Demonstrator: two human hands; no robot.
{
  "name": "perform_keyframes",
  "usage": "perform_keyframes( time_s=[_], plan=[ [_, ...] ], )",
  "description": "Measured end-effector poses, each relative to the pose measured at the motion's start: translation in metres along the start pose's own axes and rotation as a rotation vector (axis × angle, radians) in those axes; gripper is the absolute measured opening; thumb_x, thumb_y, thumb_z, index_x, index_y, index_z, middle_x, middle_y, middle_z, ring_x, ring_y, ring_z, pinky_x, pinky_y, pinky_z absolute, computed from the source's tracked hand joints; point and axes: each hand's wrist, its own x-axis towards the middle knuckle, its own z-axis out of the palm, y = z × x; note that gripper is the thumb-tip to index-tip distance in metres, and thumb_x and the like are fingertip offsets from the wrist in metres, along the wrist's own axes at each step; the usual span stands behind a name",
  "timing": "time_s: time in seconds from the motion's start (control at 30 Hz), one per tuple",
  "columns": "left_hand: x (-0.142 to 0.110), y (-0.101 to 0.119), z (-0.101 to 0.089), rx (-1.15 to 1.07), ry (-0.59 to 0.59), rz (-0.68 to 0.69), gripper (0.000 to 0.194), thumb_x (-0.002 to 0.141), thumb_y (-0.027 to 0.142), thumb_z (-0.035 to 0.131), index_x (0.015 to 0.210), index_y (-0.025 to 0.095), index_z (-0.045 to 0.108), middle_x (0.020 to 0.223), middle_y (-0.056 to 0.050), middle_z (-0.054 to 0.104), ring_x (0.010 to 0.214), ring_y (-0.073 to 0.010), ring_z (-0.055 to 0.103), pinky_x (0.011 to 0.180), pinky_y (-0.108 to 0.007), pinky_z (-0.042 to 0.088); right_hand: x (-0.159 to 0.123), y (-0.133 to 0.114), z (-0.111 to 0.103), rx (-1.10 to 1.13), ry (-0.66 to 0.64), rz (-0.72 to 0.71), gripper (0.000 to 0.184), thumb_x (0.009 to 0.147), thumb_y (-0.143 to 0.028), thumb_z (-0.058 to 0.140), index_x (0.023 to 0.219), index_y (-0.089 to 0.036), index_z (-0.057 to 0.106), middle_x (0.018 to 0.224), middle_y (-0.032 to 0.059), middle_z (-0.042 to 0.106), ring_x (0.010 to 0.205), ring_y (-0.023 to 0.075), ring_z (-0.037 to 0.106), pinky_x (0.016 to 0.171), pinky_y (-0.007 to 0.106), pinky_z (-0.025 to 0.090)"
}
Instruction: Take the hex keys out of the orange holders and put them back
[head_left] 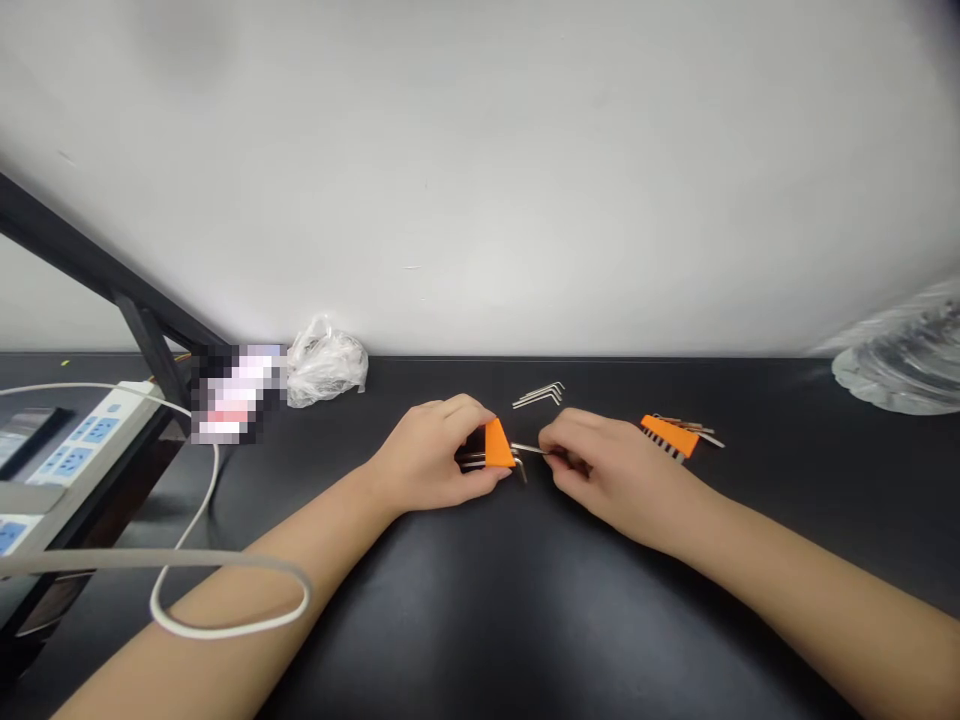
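Orange holder [498,446] sits gripped in your left hand [426,460]; your right hand [609,482] pinches a hex key [531,449] between its fingers, long axis pointing at the holder, just beside it.

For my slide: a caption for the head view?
Left hand grips orange hex key holder; right hand pinches hex key.

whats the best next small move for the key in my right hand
I'd probably slide the hex key in your right hand into the orange holder gripped by your left hand. The key already points at the holder, and other keys stick out from that holder, so it looks like the shortest move. The loose hex keys can wait.
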Motion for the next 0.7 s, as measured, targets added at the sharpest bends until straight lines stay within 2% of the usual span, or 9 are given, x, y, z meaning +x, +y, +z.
perform_keyframes(
  time_s=[0.17, 0.33, 0.4, 0.47, 0.6, 0.7],
  plan=[
    [0.0, 0.0, 0.0, 0.007, -0.006, -0.009, 0.04, 0.08, 0.042, 0.074, 0.112, 0.021, 0.061, 0.098, -0.003, 0.069, 0.085, -0.0173, 0.066, 0.073, -0.029, 0.05, -0.001, 0.001, -0.001, -0.029, 0.031, -0.068, 0.017, 0.1, -0.016, 0.049, 0.105, -0.023, 0.064, 0.095, 0.003, 0.061, 0.074, 0.0135, 0.058, 0.066, 0.027, 0.045],
    [0.0, 0.0, 0.001, 0.006, -0.014, 0.043, 0.041, 0.081, 0.045, 0.073, 0.112, 0.021, 0.061, 0.098, -0.004, 0.07, 0.083, -0.0176, 0.066, 0.073, -0.03, 0.05, -0.005, -0.01, -0.003, -0.203, 0.032, -0.163, 0.026, 0.099, -0.012, 0.045, 0.109, -0.022, 0.067, 0.104, 0.007, 0.062, 0.072, 0.0151, 0.055, 0.061, 0.029, 0.042],
    [-0.001, 0.0, 0.002, 0.007, -0.004, 0.075, 0.042, 0.081, 0.046, 0.073, 0.113, 0.02, 0.061, 0.097, -0.004, 0.07, 0.082, -0.0177, 0.066, 0.074, -0.03, 0.05, -0.005, -0.016, -0.002, -0.083, 0.027, -0.183, 0.027, 0.098, -0.011, 0.045, 0.111, -0.022, 0.066, 0.109, 0.0083, 0.063, 0.079, 0.0165, 0.058, 0.067, 0.03, 0.046],
    [-0.001, 0.0, 0.002, 0.003, 0.008, 0.097, 0.043, 0.081, 0.046, 0.072, 0.113, 0.02, 0.061, 0.098, -0.005, 0.07, 0.082, -0.0178, 0.066, 0.075, -0.031, 0.05, -0.004, -0.02, 0.0, 0.135, 0.023, -0.134, 0.025, 0.097, -0.012, 0.048, 0.114, -0.022, 0.064, 0.11, 0.0077, 0.063, 0.083, 0.0165, 0.06, 0.072, 0.03, 0.05],
    [-0.001, -0.001, 0.002, -0.026, 0.034, 0.1, 0.043, 0.082, 0.047, 0.071, 0.114, 0.02, 0.061, 0.096, -0.005, 0.07, 0.082, -0.0176, 0.066, 0.074, -0.03, 0.05, 0.001, -0.018, 0.004, 0.5, 0.053, 0.077, 0.012, 0.097, -0.02, 0.056, 0.105, -0.022, 0.065, 0.1, 0.0053, 0.066, 0.083, 0.017, 0.062, 0.075, 0.032, 0.053],
    [-0.002, -0.001, 0.002, -0.03, 0.048, 0.112, 0.042, 0.083, 0.047, 0.07, 0.113, 0.02, 0.061, 0.088, -0.003, 0.069, 0.075, -0.0159, 0.064, 0.07, -0.029, 0.049, 0.004, -0.013, 0.008, 0.794, -0.021, 0.226, 0.014, 0.097, -0.033, 0.062, 0.098, -0.02, 0.068, 0.092, 0.0045, 0.069, 0.081, 0.0168, 0.063, 0.076, 0.033, 0.055]
  ],
)
